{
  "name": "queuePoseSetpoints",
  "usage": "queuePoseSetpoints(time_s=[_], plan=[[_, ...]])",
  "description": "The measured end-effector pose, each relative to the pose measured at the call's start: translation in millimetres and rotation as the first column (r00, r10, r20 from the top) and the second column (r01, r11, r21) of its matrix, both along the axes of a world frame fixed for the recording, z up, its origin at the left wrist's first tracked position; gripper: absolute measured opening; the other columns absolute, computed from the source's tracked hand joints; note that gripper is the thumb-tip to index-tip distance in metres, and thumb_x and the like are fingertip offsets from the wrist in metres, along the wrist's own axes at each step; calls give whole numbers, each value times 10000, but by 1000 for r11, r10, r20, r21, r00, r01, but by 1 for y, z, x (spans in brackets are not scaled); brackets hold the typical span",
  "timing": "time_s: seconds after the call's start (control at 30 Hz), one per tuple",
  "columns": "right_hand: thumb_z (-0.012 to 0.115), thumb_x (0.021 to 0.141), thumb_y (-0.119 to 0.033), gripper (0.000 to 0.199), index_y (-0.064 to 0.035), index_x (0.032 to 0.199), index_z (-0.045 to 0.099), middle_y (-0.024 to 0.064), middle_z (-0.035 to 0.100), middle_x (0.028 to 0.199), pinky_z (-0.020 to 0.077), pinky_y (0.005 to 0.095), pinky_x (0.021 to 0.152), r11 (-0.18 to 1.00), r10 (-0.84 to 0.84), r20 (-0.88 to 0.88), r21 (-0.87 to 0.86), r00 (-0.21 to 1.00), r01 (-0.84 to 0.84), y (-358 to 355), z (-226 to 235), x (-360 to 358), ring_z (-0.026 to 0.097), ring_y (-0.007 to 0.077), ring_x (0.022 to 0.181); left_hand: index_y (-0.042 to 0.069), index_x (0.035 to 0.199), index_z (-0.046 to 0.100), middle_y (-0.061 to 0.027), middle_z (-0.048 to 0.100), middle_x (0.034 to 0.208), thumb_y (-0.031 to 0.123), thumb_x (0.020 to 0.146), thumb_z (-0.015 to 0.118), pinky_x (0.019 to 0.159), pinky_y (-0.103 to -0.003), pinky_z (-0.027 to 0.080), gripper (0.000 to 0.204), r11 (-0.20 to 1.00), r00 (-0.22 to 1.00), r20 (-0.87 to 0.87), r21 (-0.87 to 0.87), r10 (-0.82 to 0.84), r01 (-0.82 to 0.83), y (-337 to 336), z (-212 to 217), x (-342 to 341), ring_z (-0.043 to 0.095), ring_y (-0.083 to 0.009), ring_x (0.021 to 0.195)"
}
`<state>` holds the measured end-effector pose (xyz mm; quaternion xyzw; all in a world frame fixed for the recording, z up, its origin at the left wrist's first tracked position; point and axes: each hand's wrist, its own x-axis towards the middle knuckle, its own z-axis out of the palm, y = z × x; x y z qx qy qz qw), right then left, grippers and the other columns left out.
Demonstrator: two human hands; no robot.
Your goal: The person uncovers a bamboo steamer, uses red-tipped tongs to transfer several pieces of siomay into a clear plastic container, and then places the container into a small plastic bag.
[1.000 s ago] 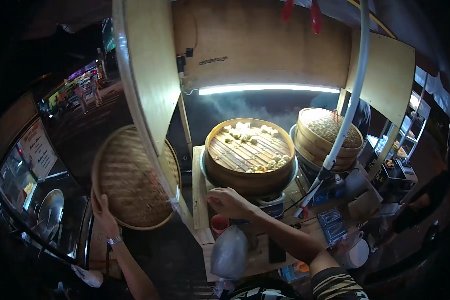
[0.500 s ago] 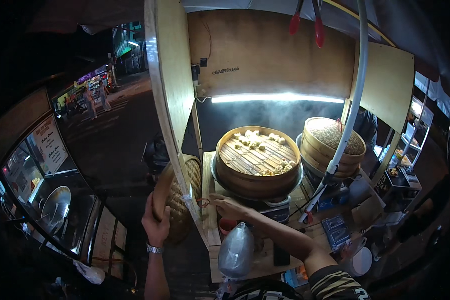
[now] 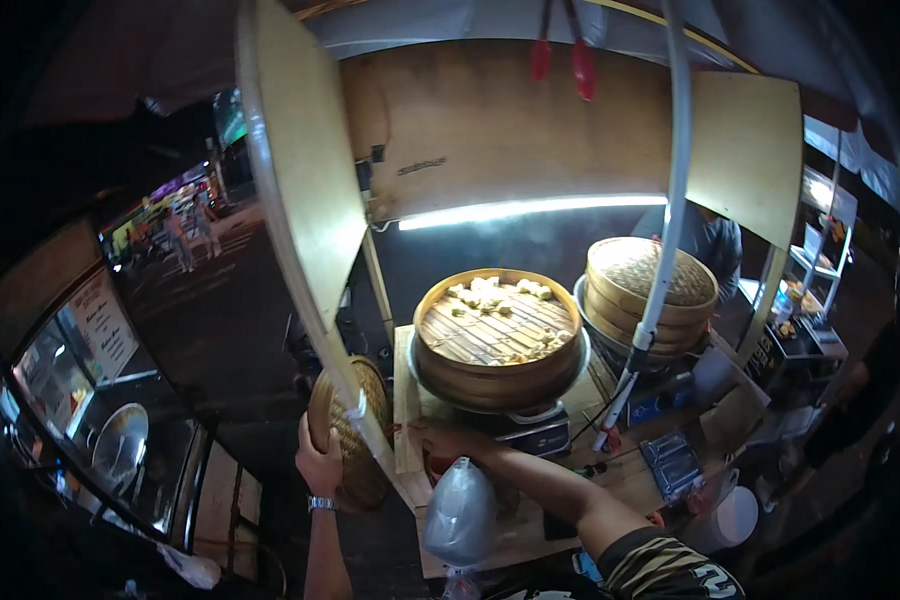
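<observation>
With our left hand point(image 3: 320, 458) closed on the rim of the round woven lid point(image 3: 358, 425), we hold it on edge just outside the table's point(image 3: 405, 395) left edge, beside the wooden post point(image 3: 377, 440), while our right hand point(image 3: 448, 437) is over that same edge near the red cup point(image 3: 438, 465) (we cannot tell whether it grips anything). Toward the table's back left corner, the bamboo steamer point(image 3: 497, 362) carries 2 groups of dumplings point(image 3: 485, 293); behind, the wooden panel point(image 3: 520, 130) bears 1 dark handwritten line, too blurred to read, and a pale sign point(image 3: 105, 325) shows several printed lines.
</observation>
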<state>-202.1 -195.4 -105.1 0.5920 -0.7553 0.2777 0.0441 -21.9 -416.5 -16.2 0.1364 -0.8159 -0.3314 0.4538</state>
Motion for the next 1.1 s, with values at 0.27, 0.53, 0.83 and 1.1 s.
queuePoseSetpoints(time_s=[0.27, 0.53, 0.83, 1.1], plan=[[501, 984, -124, 267, 7, 1181, 625, 188, 695, 982, 552, 385, 737, 996, 31, 530, -85, 847, 17, 62, 64, 40, 681, 237, 803, 12, 1461, 402, -224, 570, 1290, 334, 946, 611, 910, -455, 473, 642, 954, 979, 65, -247, 193, -172, -23, -56, -7, 603, -415, 1014], [510, 1039, -208, 326, 13, 1265, 588, 100, 679, 1150, 490, 320, 962, 945, 241, 615, -325, 751, -37, 303, 140, 101, 618, 158, 1097, -5, 1299, 548, -164, 598, 1050, 391, 978, 573, 802, -350, 525, 510, 979, 955, -222, 3, -199, 204, 167, 175, 31, 616, -236, 880], [566, 1006, -178, 302, -19, 1259, 605, 132, 684, 1123, 501, 356, 940, 857, 320, 882, -425, 345, 292, 464, 74, 137, 649, 216, 1068, 4, 1284, 505, -112, 600, 890, 314, 985, 579, 639, -282, 544, 438, 444, 359, 262, 495, -896, 747, 434, 189, -186, 650, -152, 701], [556, 1021, -221, 313, -18, 1250, 619, 111, 699, 1099, 522, 380, 935, 818, 343, 829, -495, 441, 294, 528, 78, 168, 665, 219, 1049, -37, 1204, 554, -238, 649, 999, 538, 1003, 386, 694, -427, 600, 633, 582, 208, 544, 742, -813, 333, 512, 83, -387, 697, -318, 785]])
